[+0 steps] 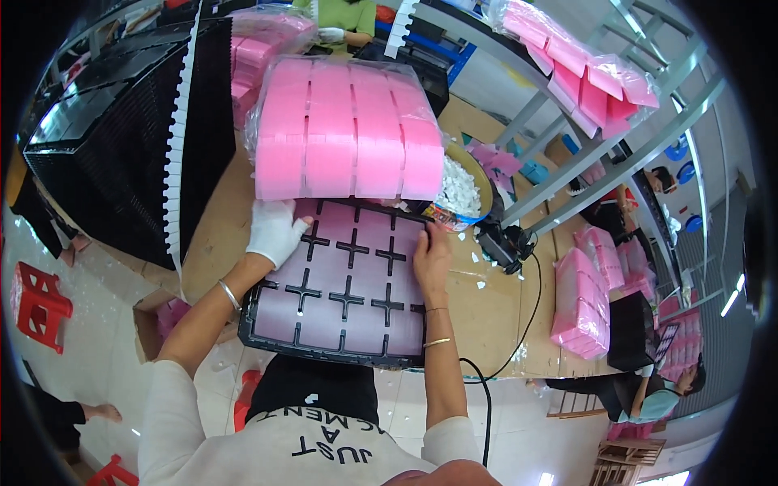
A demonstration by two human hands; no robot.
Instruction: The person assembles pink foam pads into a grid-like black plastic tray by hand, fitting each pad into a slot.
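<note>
A black tray [347,299] with raised cross-shaped dividers over pale pink sheeting lies in front of me, its near edge by my waist. My left hand [274,231], in a white glove with the thumb tip bare, grips its far left edge. The thumb rests over the tray; the other fingers are partly hidden. My bare right hand [432,257] is closed round the right edge near the far corner. Just beyond, a large stack of pink sheets [348,134] in clear plastic stands in columns and hides the tray's far edge.
A round basin [485,190] of white scraps sits right of the pink stack, beside a black device [506,245] with a cable. Tall black trays [138,138] are piled on the left. Grey metal bars [600,154] rise at right. Other people work around, and red stools [40,306] stand on the floor.
</note>
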